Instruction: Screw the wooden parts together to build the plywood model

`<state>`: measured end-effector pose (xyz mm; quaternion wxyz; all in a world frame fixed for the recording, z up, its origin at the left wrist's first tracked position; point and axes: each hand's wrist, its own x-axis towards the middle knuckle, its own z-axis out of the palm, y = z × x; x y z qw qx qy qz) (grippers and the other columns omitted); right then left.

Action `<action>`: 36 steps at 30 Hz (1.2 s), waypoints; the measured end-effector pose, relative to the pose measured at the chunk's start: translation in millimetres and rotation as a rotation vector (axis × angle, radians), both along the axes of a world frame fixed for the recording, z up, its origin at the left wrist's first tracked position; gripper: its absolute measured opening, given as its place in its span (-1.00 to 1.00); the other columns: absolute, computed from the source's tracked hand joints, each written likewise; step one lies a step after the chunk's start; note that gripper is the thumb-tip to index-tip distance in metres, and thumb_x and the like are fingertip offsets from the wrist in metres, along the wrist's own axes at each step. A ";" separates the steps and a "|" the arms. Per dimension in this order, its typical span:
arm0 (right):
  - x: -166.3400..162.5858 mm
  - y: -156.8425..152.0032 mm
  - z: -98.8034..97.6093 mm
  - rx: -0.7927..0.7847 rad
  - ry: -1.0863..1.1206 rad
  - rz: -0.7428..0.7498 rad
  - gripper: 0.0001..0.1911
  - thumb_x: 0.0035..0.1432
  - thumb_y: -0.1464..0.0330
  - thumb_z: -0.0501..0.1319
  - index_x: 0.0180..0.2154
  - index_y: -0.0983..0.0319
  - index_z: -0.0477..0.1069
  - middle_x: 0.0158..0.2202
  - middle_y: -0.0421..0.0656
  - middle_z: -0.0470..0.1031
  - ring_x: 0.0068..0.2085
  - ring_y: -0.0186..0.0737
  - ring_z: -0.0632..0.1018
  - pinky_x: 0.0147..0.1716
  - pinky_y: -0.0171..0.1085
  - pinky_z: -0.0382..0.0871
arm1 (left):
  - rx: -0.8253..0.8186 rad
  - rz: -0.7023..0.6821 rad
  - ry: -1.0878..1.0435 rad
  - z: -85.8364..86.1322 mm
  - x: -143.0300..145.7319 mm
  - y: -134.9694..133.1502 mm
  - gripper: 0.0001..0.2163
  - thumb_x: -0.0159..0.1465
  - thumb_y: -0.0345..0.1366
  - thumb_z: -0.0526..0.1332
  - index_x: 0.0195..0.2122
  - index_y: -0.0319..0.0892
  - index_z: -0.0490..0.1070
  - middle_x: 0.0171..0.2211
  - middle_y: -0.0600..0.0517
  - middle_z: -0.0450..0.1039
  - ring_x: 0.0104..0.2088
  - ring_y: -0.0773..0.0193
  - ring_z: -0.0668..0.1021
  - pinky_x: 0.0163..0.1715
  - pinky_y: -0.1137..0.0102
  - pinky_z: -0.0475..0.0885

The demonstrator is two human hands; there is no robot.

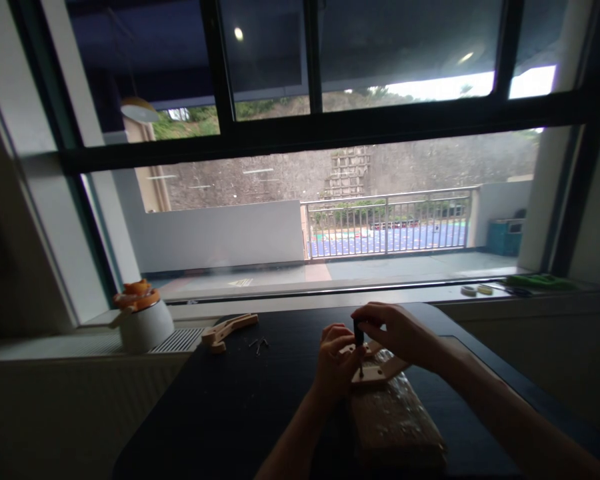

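My right hand (393, 327) grips the top of an upright screwdriver (359, 331) with a black handle. My left hand (333, 360) is closed lower down, thumb and fingertips at the screwdriver's lower part, just above the wood. Beneath the tool is a pale wooden piece (373, 375) with dark holes, and the tip meets it near its left end. That piece rests on a brown block wrapped in clear plastic (395, 417). The left fingers partly hide the far side of the wooden piece.
On the dark table (240, 407) lie another wooden part (233, 328) and several small screws (259, 347). A grey-white pot with an orange top (144, 320) stands on the sill at left. Tape rolls (476, 291) and a green item (543, 283) lie at right.
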<state>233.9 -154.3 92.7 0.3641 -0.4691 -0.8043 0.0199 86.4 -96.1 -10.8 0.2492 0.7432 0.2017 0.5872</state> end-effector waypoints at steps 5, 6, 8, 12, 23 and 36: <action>-0.4 0.0 0.2 0.002 -0.004 -0.033 -0.82 0.07 0.44 0.15 -0.28 0.22 0.49 -0.35 -0.16 0.53 -0.35 -0.25 0.50 -0.36 -0.34 0.31 | 0.018 -0.031 -0.006 -4.0 1.0 2.7 -0.88 0.15 -0.28 0.27 -0.32 -0.19 0.54 -0.28 -0.10 0.45 -0.09 0.11 0.39 -0.07 0.21 0.35; -0.3 0.0 0.0 0.001 -0.003 -0.041 -0.83 0.07 0.43 0.15 -0.28 0.22 0.48 -0.36 -0.16 0.53 -0.36 -0.25 0.49 -0.37 -0.33 0.31 | 0.018 -0.036 -0.003 -4.3 1.0 2.7 -0.87 0.15 -0.28 0.27 -0.32 -0.19 0.54 -0.28 -0.10 0.45 -0.09 0.11 0.39 -0.07 0.21 0.35; -0.2 0.1 -0.3 -0.007 -0.001 -0.054 -0.85 0.07 0.41 0.16 -0.29 0.23 0.48 -0.40 -0.16 0.53 -0.40 -0.26 0.48 -0.40 -0.33 0.31 | 0.010 -0.044 0.000 -4.3 0.9 2.0 -0.88 0.16 -0.29 0.26 -0.32 -0.19 0.54 -0.28 -0.10 0.45 -0.09 0.11 0.38 -0.08 0.21 0.35; 0.2 -0.6 -0.1 -0.029 0.007 -0.039 -0.84 0.09 0.38 0.16 -0.27 0.22 0.47 -0.39 -0.17 0.52 -0.43 -0.29 0.48 -0.44 -0.35 0.32 | -0.015 -0.055 0.000 -2.6 0.5 0.1 -0.88 0.16 -0.30 0.26 -0.32 -0.20 0.55 -0.27 -0.11 0.44 -0.09 0.11 0.38 -0.08 0.22 0.35; 0.2 -2.0 4.5 -0.026 -0.021 -0.012 -0.85 0.08 0.45 0.15 -0.32 0.21 0.49 -0.38 -0.18 0.49 -0.38 -0.29 0.47 -0.38 -0.35 0.28 | -0.036 -0.073 0.014 0.1 -1.5 -2.7 -0.88 0.17 -0.31 0.25 -0.32 -0.20 0.55 -0.28 -0.11 0.43 -0.08 0.11 0.37 -0.06 0.21 0.33; 1.3 -1.2 0.4 -0.031 -0.004 0.024 -0.80 0.13 0.42 0.12 -0.23 0.20 0.48 -0.30 -0.16 0.49 -0.39 -0.32 0.48 -0.39 -0.37 0.32 | -0.052 -0.089 0.012 0.8 -0.2 -0.8 -0.89 0.14 -0.38 0.23 -0.34 -0.21 0.55 -0.29 -0.10 0.42 -0.08 0.10 0.37 -0.05 0.18 0.34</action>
